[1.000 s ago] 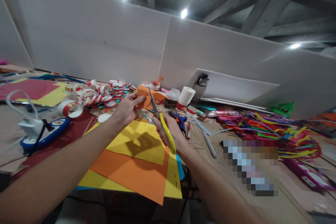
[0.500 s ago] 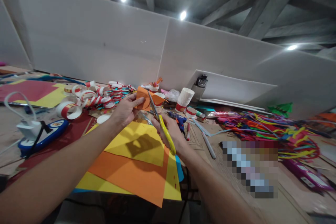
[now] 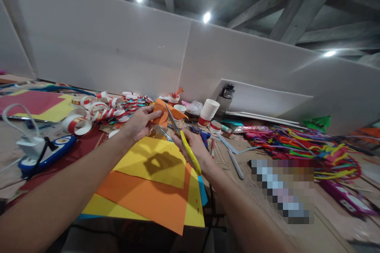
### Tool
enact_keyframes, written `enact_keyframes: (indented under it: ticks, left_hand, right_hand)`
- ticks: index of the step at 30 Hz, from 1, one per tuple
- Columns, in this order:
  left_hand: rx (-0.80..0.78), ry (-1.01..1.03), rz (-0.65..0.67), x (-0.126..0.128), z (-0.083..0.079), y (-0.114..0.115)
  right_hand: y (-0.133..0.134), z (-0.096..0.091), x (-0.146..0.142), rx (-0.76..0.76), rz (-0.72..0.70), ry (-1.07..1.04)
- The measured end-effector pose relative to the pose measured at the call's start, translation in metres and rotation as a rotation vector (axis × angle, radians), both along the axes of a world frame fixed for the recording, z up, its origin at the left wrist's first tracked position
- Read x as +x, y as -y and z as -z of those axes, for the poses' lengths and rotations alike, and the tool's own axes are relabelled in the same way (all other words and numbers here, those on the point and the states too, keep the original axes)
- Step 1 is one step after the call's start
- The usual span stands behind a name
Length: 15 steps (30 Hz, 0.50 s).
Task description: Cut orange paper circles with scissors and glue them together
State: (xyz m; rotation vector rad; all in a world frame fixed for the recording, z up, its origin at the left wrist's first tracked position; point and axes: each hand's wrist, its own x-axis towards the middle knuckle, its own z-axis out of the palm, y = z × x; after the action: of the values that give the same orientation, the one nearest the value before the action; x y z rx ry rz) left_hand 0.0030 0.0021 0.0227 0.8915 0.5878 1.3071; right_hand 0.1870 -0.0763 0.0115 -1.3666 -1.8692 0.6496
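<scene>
Orange paper piece (image 3: 162, 111) is held up off the table, just left of the stack of white paper cups (image 3: 210, 110) and level with it in the head view. The left hand (image 3: 139, 124), further left of the cups, pinches the piece's near edge between thumb and fingers. The right hand (image 3: 194, 148), below and left of the cups, is closed around the yellow handles of the scissors (image 3: 185, 146), whose blades slant up into the paper.

The left fingertips lie close to the blades, so I judge a cut that runs long could nick them. The piece is small and gripped along one edge only. It could twist or fold between the blades and tear instead of cutting cleanly.

I cannot tell whether the blades are parted or closed where they meet the paper, and no cut line is readable. The right hand covers part of the blue glue gun (image 3: 204, 136) below the cups. A pixelated block (image 3: 282, 189), to the lower right of the cups, hides whatever lies there.
</scene>
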Motion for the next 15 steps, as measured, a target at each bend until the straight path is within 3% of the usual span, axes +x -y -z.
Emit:
enact_keyframes:
  ticks: [15]
  left_hand:
    - [-0.020, -0.067, 0.035, -0.0063, -0.0045, 0.0009]
  right_hand:
    - [0.0008, -0.0003, 0.0028, -0.028, -0.042, -0.010]
